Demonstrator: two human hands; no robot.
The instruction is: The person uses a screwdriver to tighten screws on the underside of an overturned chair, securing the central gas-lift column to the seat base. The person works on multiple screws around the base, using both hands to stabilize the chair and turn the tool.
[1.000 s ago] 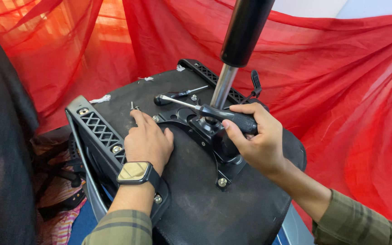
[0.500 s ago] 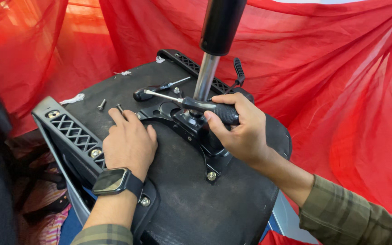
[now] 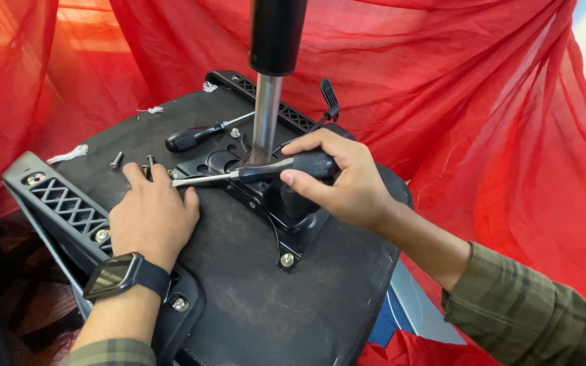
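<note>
An upturned office chair seat (image 3: 252, 291) shows its black underside, with a metal mounting plate (image 3: 266, 196) and a gas-lift column (image 3: 266, 115) rising from it. My right hand (image 3: 337, 179) grips the black handle of a screwdriver (image 3: 266, 171), whose shaft lies level and points left toward a screw at the plate's left corner. My left hand (image 3: 154, 217) rests palm-down on the seat beside that corner, fingers near the tip. A smartwatch (image 3: 123, 274) is on that wrist.
A second black-handled screwdriver (image 3: 198, 135) lies on the seat behind the column. Loose screws (image 3: 115, 161) sit at the left rear. A black armrest bracket (image 3: 62, 203) runs along the left edge. Red cloth (image 3: 476, 115) hangs all around.
The view has shifted, so the seat sits lower-left in frame. My right hand has turned the screwdriver to lie level, tip toward my left fingers. My left hand stays on the seat.
</note>
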